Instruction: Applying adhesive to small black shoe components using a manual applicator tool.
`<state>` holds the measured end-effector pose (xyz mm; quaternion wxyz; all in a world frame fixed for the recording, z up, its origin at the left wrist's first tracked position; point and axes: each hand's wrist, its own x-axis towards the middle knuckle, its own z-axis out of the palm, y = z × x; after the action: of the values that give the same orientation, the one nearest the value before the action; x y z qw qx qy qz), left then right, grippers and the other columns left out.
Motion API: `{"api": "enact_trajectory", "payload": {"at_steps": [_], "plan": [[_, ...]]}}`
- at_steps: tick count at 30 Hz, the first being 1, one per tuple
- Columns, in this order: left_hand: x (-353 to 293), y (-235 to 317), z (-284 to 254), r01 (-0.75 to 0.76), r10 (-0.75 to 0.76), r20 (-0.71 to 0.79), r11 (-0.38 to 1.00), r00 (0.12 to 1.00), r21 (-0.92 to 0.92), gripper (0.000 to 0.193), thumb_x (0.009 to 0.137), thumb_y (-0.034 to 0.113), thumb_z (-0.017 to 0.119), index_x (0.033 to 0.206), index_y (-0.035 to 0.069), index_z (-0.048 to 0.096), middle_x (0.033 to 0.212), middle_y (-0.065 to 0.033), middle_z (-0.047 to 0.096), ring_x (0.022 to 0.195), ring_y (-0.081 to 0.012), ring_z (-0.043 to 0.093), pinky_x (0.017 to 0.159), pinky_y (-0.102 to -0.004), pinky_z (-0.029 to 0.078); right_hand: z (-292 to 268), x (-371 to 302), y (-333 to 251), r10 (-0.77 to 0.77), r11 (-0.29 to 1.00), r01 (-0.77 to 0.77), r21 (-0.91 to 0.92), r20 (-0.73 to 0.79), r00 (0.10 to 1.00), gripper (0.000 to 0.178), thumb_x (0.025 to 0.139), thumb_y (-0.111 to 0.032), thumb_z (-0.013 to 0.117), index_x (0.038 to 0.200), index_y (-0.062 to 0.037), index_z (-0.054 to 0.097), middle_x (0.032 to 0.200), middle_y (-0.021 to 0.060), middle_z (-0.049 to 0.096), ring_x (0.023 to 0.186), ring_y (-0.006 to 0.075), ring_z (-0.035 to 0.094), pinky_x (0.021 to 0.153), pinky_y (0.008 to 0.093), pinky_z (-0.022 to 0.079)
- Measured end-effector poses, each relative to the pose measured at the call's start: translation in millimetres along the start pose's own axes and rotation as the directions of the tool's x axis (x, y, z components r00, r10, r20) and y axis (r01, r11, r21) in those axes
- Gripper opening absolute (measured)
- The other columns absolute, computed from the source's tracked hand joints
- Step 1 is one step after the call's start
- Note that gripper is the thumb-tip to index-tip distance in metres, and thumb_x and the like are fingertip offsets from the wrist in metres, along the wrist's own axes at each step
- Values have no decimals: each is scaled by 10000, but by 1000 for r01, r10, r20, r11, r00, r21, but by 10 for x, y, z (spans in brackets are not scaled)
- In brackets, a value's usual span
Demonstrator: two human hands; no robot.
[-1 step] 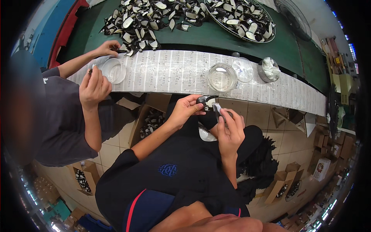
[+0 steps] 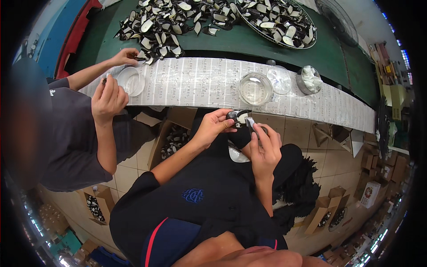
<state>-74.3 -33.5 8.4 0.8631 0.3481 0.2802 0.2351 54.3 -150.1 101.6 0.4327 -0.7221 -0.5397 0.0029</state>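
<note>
My left hand is closed on a small black-and-white shoe-shaped piece, pinching its rounded black end just beyond the table's near edge. At the other end of that piece, my right hand holds a small whitish pad or cloth between thumb and fingers, touching or very close to the pale surface. Something dark also shows among my right fingers, too small to name. Nearest on the table is a round clear container with clear contents.
A clear lid-like dish and a tub of white wads stand to the right. Many similar pieces lie heaped beyond, others in a round basket. At left, a co-worker's hand is beside another clear tub. Cardboard boxes stand below.
</note>
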Motion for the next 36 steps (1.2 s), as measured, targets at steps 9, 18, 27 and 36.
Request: {"api": "enact_trajectory", "payload": {"at_steps": [9, 18, 27, 36], "plan": [[-18, 17, 48, -18, 16, 34, 999, 999, 42, 310, 915, 57, 618, 1204, -28, 545, 1093, -103, 653, 992, -163, 643, 822, -312, 586, 92, -24, 83, -60, 998, 62, -12, 102, 993, 277, 832, 24, 658, 1108, -6, 668, 1099, 149, 593, 793, 224, 636, 678, 315, 519], [-8, 40, 86, -13, 13, 4, 999, 1000, 32, 312, 899, 24, 631, 1196, -40, 555, 1063, -96, 662, 938, -134, 646, 798, -276, 574, 134, -18, 110, -33, 993, 43, -112, 90, 995, 300, 825, 14, 665, 1123, -18, 662, 1096, 154, 593, 839, 275, 647, 746, 352, 523], [-11, 33, 53, -16, 17, -7, 997, 1000, 81, 328, 898, 30, 636, 1208, -34, 555, 1060, -98, 666, 937, -135, 648, 796, -274, 572, 151, -10, 173, 49, 970, -50, -238, -9, 999, 260, 829, -41, 664, 1088, -54, 685, 1042, 113, 637, 897, 260, 630, 789, 360, 471], [10, 32, 59, 26, -26, -26, 999, 999, 27, 299, 918, 61, 619, 1195, -29, 550, 1054, -97, 665, 932, -140, 652, 785, -283, 582, 111, -51, 51, 143, 984, -143, -102, -13, 990, 250, 832, -71, 688, 1082, -52, 692, 985, 112, 660, 884, 243, 639, 874, 380, 435]]}}
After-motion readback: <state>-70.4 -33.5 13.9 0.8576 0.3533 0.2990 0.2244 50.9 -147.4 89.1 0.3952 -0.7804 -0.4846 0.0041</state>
